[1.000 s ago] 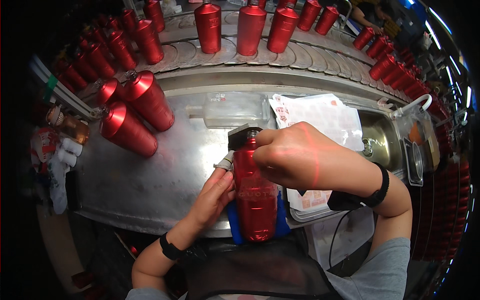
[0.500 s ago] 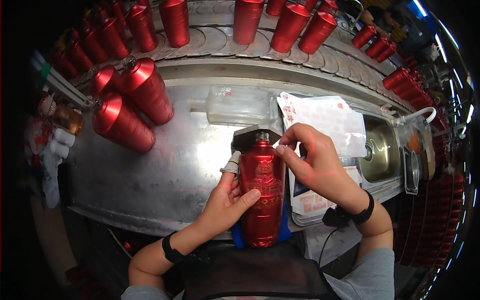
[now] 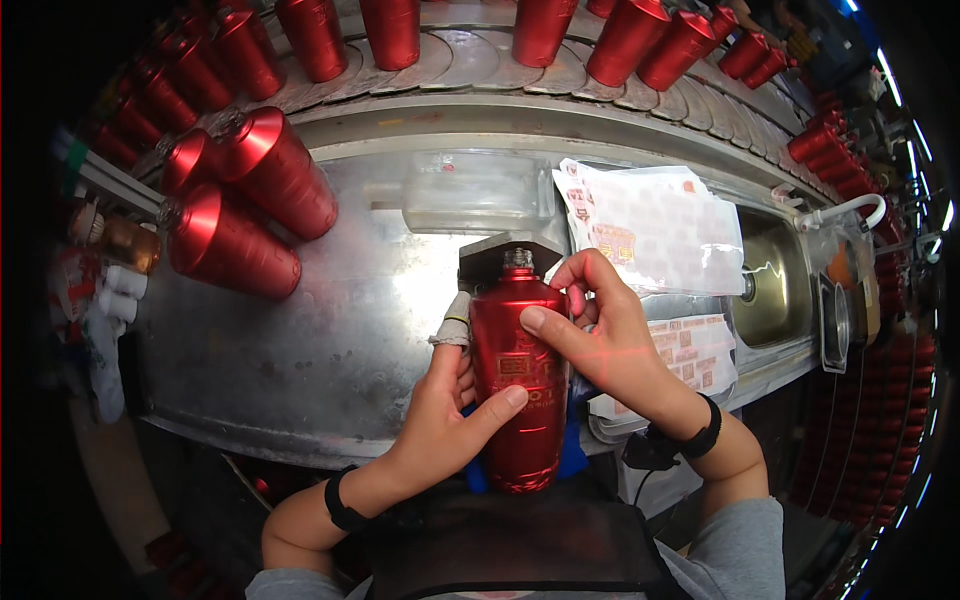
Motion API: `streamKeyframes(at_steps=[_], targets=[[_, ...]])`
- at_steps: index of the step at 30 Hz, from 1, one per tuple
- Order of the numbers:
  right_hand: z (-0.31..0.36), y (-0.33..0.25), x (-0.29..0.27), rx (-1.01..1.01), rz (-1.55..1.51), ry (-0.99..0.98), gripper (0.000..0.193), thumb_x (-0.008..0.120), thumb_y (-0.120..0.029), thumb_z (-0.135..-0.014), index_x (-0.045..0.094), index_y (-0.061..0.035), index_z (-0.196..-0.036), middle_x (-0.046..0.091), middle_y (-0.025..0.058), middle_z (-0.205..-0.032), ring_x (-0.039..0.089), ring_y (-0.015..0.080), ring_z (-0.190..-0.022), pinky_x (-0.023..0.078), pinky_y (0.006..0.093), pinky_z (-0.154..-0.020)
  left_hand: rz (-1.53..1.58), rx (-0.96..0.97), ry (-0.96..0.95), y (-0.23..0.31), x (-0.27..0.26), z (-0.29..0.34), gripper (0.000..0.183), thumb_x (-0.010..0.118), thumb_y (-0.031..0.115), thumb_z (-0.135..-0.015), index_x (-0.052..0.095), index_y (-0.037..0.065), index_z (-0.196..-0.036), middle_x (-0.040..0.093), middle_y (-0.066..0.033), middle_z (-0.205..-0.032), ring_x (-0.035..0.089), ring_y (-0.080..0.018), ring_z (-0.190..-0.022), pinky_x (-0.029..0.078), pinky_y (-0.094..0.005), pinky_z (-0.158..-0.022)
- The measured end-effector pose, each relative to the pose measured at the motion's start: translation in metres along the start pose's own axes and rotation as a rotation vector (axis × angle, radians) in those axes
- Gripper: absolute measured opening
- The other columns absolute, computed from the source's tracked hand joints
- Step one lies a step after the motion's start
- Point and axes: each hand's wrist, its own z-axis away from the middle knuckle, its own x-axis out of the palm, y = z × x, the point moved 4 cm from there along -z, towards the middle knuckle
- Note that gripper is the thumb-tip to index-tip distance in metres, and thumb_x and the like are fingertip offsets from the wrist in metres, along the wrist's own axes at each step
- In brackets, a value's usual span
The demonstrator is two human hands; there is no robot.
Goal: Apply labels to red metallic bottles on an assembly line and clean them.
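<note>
A shiny red glass bottle (image 3: pixel 522 440) with gold decoration on its front leans in front of me, its clear threaded neck at the top. My left hand (image 3: pixel 450 405) wraps its left side, thumb across the front; a pale cover is on one fingertip. On the bottle's upper right my right hand (image 3: pixel 610 335) presses its thumb against the shoulder, other fingers curled at the side and partly hidden. Behind the neck stands a dark angular support (image 3: pixel 485 262). Blue cloth (image 3: pixel 573 455) shows beneath the bottle.
Three red bottles (image 3: pixel 235 245) stand at left on the metal table (image 3: pixel 360 340). A clear bottle (image 3: pixel 470 195) lies beyond my hands. Sticker sheets (image 3: pixel 660 235) lie right, beside a sink (image 3: pixel 775 270) with a white faucet (image 3: pixel 850 208). Red bottles line the conveyor (image 3: pixel 460 65) behind.
The bottle has turned in my hands, so its gold emblem has left the front. My right thumb has come from beside the neck onto the shoulder. The conveyor's bottles have moved right.
</note>
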Motion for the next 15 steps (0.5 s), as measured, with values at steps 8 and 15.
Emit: streamKeyframes(at_steps=[8,15], targets=[[-0.004,0.000,0.000,-0.014,0.008,0.021,0.043,0.084,-0.031,-0.079,0.052,-0.0043,-0.094,0.043,-0.0005,-0.077,0.039,0.0096,-0.072,0.037,0.0261,-0.060,0.030,-0.023,0.005,0.002,-0.003,-0.004,0.089,0.067,0.010,-0.093,0.004,0.004,-0.157,0.042,-0.0169,-0.145,0.049,-0.0224,-0.132,0.040,-0.0369,-0.110],[0.018,0.019,-0.004,0.066,-0.321,-0.061,0.038,0.072,-0.014,-0.090,0.053,-0.0059,-0.122,0.047,-0.0021,-0.088,0.044,-0.0008,-0.063,0.038,0.0156,-0.059,0.058,-0.014,-0.052,0.001,-0.004,-0.002,0.092,0.067,0.008,-0.093,0.002,0.004,-0.157,0.038,-0.0171,-0.148,0.044,-0.0229,-0.136,0.037,-0.0375,-0.112]])
